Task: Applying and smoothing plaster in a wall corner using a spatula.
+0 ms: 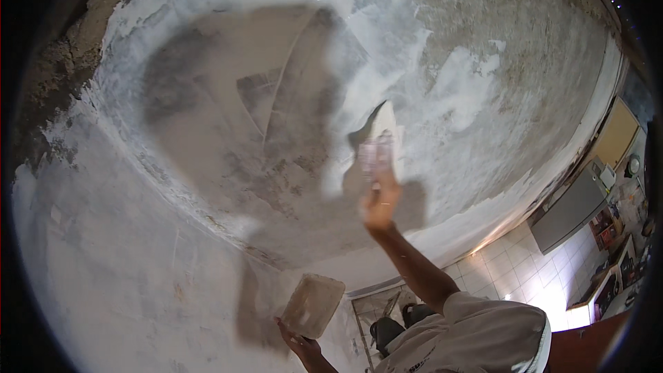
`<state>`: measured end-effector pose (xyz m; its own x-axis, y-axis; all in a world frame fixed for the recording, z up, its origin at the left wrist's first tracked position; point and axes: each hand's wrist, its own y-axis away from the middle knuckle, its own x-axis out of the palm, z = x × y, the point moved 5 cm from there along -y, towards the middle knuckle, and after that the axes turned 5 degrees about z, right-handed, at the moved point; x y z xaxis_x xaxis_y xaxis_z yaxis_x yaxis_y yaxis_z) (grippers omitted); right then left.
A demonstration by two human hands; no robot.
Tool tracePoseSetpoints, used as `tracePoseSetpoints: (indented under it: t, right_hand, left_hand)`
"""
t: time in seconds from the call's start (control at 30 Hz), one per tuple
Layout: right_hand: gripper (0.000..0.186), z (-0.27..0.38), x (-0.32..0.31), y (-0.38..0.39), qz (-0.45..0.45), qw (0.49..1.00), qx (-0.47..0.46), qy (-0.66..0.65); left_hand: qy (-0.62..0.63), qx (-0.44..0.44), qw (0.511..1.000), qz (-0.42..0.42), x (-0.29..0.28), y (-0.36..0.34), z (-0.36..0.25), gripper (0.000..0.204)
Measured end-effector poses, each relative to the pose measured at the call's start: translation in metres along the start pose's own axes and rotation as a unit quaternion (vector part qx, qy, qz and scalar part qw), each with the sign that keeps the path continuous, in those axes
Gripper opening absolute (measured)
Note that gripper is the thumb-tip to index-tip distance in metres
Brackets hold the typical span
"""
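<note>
My right arm reaches up to a broad, patchy grey surface (pixel 449 145), part smeared with wet white plaster (pixel 366 90). Closed around a handle, my right hand (pixel 381 204) holds a plastering trowel (pixel 385 124) with its pale blade at the surface. The handle is blurred by motion. Lower down, my left hand (pixel 300 342) grips a shallow, rectangular, plaster-smeared tray (pixel 314 305) by its near lower edge. What lies in the tray cannot be made out clearly.
A whitish wall (pixel 138 255) meets the grey surface along a curved seam at left. Rough, broken edging (pixel 76 48) runs along the upper left. Beyond my shoulder are pale floor tiles (pixel 501 262), a grey panel (pixel 566 207) and cluttered furniture. Large shadows fall across the plaster.
</note>
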<state>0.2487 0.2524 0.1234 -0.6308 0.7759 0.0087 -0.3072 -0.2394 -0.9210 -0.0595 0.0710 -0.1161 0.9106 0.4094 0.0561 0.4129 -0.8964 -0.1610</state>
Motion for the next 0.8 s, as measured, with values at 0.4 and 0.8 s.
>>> tracePoseSetpoints:
  t: [0.4,0.8]
  right_hand:
    - [0.038,0.054,0.069,0.117,0.109,0.981,0.009,-0.161]
    - [0.042,-0.037,0.09,0.101,-0.042,0.999,0.018,0.023]
  left_hand:
    - [0.019,-0.048,0.996,-0.07,-0.025,0.024,0.019,0.115]
    - [0.145,-0.083,0.986,-0.009,-0.008,0.022,0.051,0.108]
